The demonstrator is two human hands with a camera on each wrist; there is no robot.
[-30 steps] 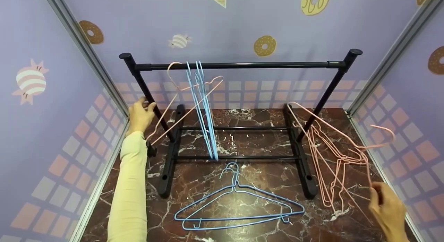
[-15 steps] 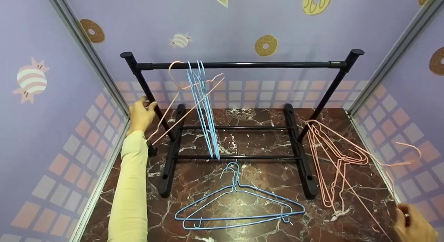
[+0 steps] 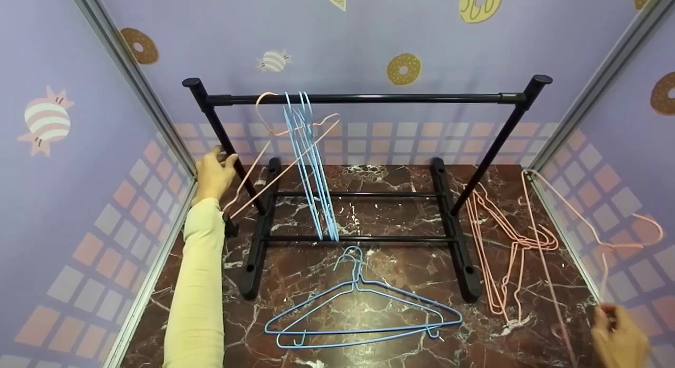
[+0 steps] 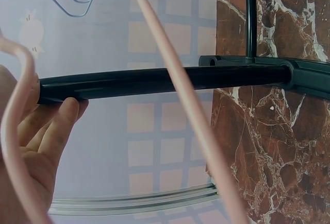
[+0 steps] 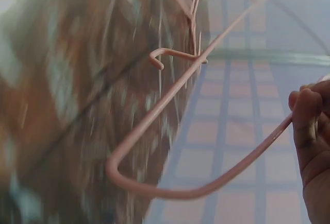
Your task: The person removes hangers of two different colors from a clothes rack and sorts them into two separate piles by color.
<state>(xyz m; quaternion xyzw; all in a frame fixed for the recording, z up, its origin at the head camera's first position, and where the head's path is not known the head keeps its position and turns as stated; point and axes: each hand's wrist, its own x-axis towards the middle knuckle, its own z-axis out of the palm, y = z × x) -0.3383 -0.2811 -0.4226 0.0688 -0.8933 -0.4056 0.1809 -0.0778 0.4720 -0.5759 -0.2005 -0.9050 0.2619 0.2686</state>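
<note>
My left hand (image 3: 213,176) grips the left post (image 3: 220,131) of a black clothes rack; in the left wrist view its fingers lie against that post (image 4: 134,83). At the lower right, my right hand (image 3: 621,333) pinches the wire of a pink hanger (image 3: 627,245), held out by the right wall with its hook pointing right. The right wrist view has fingertips and thumb on the hanger's (image 5: 154,112) bent end. From the rail (image 3: 395,98) hang a pink hanger (image 3: 285,170), tilted near the left post, and several blue hangers (image 3: 319,183) bunched beside it.
Two blue hangers (image 3: 364,332) lie overlapped on the dark marbled floor before the rack. Several pink hangers (image 3: 519,244) are piled by the rack's right foot (image 3: 464,268). Purple patterned walls enclose the left, back and right sides.
My right hand has moved right and down, drawing the pink hanger off the pile and away from the rack toward the right wall. My left hand stays on the post.
</note>
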